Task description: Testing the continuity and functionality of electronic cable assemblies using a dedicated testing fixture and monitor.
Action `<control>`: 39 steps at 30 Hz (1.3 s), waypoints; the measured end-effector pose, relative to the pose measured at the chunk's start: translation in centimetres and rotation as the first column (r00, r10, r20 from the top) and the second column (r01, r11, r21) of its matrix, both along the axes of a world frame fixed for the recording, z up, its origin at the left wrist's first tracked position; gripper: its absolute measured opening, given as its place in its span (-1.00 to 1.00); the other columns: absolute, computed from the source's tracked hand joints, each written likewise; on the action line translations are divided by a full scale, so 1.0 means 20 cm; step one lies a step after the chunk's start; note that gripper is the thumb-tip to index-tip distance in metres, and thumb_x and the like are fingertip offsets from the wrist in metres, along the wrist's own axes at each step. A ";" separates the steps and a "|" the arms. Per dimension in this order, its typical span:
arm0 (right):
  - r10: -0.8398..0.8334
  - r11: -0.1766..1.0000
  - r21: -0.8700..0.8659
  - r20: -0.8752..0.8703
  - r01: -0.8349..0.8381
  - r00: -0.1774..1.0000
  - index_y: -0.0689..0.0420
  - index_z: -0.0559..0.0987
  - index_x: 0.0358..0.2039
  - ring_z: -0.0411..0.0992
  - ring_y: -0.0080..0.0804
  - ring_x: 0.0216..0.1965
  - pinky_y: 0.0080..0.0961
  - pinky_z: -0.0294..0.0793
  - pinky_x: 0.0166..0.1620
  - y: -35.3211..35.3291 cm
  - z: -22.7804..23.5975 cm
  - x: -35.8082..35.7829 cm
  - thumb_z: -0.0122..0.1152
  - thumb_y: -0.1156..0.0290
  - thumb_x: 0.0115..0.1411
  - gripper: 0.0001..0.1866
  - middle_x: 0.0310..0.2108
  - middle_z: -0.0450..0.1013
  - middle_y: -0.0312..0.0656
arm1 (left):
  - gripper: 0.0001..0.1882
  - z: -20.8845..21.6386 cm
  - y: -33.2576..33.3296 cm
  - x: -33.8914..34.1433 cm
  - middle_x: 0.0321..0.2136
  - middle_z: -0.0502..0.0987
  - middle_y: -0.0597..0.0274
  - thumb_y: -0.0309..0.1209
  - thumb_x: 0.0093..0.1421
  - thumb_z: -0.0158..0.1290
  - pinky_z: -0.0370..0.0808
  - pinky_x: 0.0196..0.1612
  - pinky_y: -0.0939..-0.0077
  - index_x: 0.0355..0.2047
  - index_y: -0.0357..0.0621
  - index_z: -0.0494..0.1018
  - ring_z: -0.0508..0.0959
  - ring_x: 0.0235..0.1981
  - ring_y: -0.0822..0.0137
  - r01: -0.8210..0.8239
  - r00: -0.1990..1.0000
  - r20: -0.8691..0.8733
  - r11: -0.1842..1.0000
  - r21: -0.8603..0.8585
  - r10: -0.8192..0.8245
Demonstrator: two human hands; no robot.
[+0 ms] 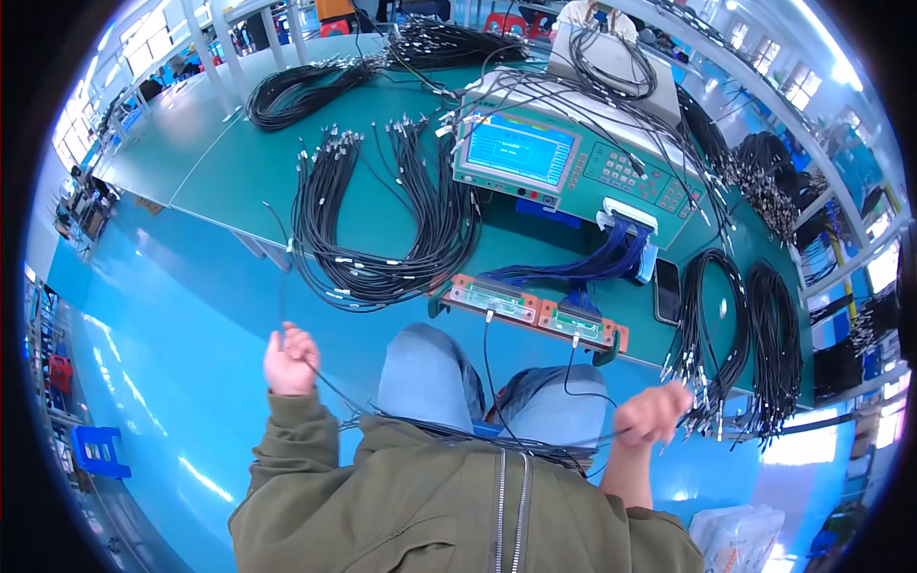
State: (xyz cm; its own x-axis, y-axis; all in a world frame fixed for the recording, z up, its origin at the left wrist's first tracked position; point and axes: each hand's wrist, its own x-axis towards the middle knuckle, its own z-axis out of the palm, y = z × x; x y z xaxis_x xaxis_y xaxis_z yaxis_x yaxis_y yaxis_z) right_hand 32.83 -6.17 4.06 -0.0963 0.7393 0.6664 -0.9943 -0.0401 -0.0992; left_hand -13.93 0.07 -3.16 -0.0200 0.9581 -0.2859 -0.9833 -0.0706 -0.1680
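Note:
My left hand (291, 360) is closed on a thin black cable (330, 384), out to the left of my knees. From there the cable runs down toward a bunch of black cables (478, 432) across my lap. On the other side, my right hand (652, 414), slightly blurred, is closed around a black cable (604, 439) near the hanging cable ends. Two green connector boards (492, 298) on an orange-brown fixture (542, 313) sit at the table edge before me. A cable plug (490, 316) meets the left board, another plug (576, 338) the right one.
A tester with a lit screen (517, 151) stands on the green table (215, 177), joined to the fixture by blue wires (573, 265). Black cable bundles (330, 224) lie left, more (772, 334) hang right. A phone (668, 291) lies beside them. A blue stool (100, 452) stands left.

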 end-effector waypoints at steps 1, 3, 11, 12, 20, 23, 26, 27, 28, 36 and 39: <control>-0.190 0.953 -0.253 -0.057 0.169 0.980 0.12 0.39 -0.33 0.02 -0.66 -0.74 -0.70 0.01 -0.64 -0.04 0.01 0.10 -0.30 0.44 0.23 -0.79 -0.75 0.18 -0.37 | -0.73 -0.05 0.00 -0.12 -0.71 0.16 0.42 -0.27 0.28 -0.32 0.06 -0.69 0.64 -0.37 -0.16 0.30 0.09 -0.73 0.54 -0.070 0.995 -0.068 0.997 -0.025 0.068; -0.403 0.680 -0.634 0.095 0.367 0.910 0.13 0.38 -0.37 -0.06 -0.64 -0.75 -0.71 -0.07 -0.67 -0.08 -0.09 0.35 -0.29 0.43 0.23 -0.80 -0.76 0.07 -0.42 | -0.75 -0.11 0.01 -0.30 -0.71 0.17 0.42 -0.34 0.29 -0.36 0.04 -0.71 0.64 -0.38 -0.13 0.30 0.08 -0.74 0.53 -0.120 0.969 -0.224 0.992 -0.040 0.108; -0.731 0.067 -0.810 0.357 0.582 0.581 0.12 0.34 -0.46 -0.03 -0.62 -0.73 -0.67 -0.06 -0.67 -0.44 -0.35 0.89 -0.25 0.31 0.23 -0.77 -0.72 0.12 -0.38 | -0.77 -0.15 0.14 -0.46 -0.73 0.16 0.43 -0.36 0.29 -0.36 0.02 -0.73 0.66 -0.38 -0.12 0.30 0.06 -0.76 0.56 -0.362 0.881 -0.377 0.921 -0.145 0.287; -0.748 0.055 -0.781 0.381 0.623 0.543 0.12 0.35 -0.44 -0.02 -0.62 -0.73 -0.67 -0.05 -0.67 -0.50 -0.36 0.99 -0.26 0.30 0.24 -0.77 -0.72 0.12 -0.38 | -0.77 -0.17 0.15 -0.49 -0.73 0.16 0.43 -0.36 0.29 -0.36 0.02 -0.73 0.66 -0.38 -0.12 0.30 0.06 -0.76 0.56 -0.359 0.882 -0.378 0.922 -0.147 0.283; -0.840 -0.067 -0.489 0.498 0.870 0.215 0.13 0.37 -0.30 0.07 -0.61 -0.68 -0.67 0.06 -0.63 -0.86 -0.44 1.29 -0.29 0.25 0.28 -0.72 -0.68 0.18 -0.35 | -0.80 -0.14 0.18 -0.40 -0.78 0.08 0.51 -0.30 0.28 -0.26 -0.07 -0.78 0.75 -0.27 -0.11 0.31 -0.02 -0.79 0.64 -0.229 0.805 -0.568 0.973 -0.031 0.171; -0.848 -0.057 -0.429 0.498 0.902 0.183 0.20 0.34 -0.16 0.15 -0.63 -0.60 -0.73 0.18 -0.55 -0.74 -0.33 1.19 -0.22 0.37 0.27 -0.77 -0.56 0.25 -0.32 | -0.79 0.09 0.20 -0.04 -0.77 0.06 0.54 -0.29 0.26 -0.20 -0.11 -0.79 0.79 -0.18 -0.11 0.30 -0.03 -0.77 0.70 -0.217 0.533 -0.840 0.976 -0.023 0.099; -0.757 0.084 -0.398 0.571 0.914 0.318 0.25 0.29 -0.08 0.20 -0.65 -0.51 -0.79 0.25 -0.47 -0.51 -0.26 1.04 -0.17 0.48 0.24 -0.75 -0.46 0.28 -0.29 | -0.84 0.07 0.26 0.23 -0.68 0.16 0.48 -0.36 0.24 -0.19 0.05 -0.70 0.81 -0.22 -0.14 0.30 0.08 -0.71 0.66 0.067 0.348 -0.937 0.998 0.000 -0.023; -0.732 0.209 -0.478 0.502 0.853 0.461 0.26 0.27 -0.03 0.20 -0.67 -0.52 -0.80 0.29 -0.46 -0.41 -0.23 0.92 -0.15 0.50 0.22 -0.71 -0.43 0.29 -0.29 | -0.87 0.07 0.28 0.35 -0.63 0.21 0.42 -0.41 0.23 -0.20 0.11 -0.65 0.80 -0.26 -0.16 0.30 0.12 -0.68 0.63 0.104 0.260 -0.963 0.993 -0.050 -0.076; -0.621 0.222 -0.467 0.609 0.856 0.493 0.24 0.33 -0.09 0.18 -0.70 -0.56 -0.86 0.21 -0.53 -0.30 -0.17 0.76 -0.16 0.48 0.23 -0.75 -0.48 0.29 -0.32 | -0.88 0.08 0.28 0.45 -0.64 0.22 0.41 -0.42 0.23 -0.20 0.10 -0.67 0.77 -0.30 -0.17 0.30 0.12 -0.69 0.62 0.204 0.224 -0.969 0.977 -0.058 -0.104; 0.109 0.510 -0.168 0.985 0.843 0.130 0.15 0.47 -0.45 0.24 -0.62 -0.45 -0.77 0.23 -0.39 0.15 -0.36 -0.03 -0.10 0.36 0.20 -0.80 -0.44 0.36 -0.29 | -0.83 0.03 0.26 0.85 -0.73 0.14 0.45 -0.33 0.26 -0.25 -0.03 -0.71 0.75 -0.32 -0.11 0.30 0.05 -0.73 0.63 0.636 0.250 -0.888 0.757 -0.151 -0.387; 0.099 0.500 -0.047 0.995 0.865 -0.003 0.16 0.47 -0.45 0.26 -0.59 -0.41 -0.74 0.25 -0.35 0.19 -0.41 -0.03 -0.12 0.35 0.20 -0.78 -0.43 0.36 -0.28 | -0.81 0.07 0.23 0.91 -0.72 0.15 0.43 -0.31 0.26 -0.26 0.01 -0.70 0.74 -0.32 -0.12 0.30 0.06 -0.72 0.63 0.657 0.266 -0.852 0.731 -0.183 -0.452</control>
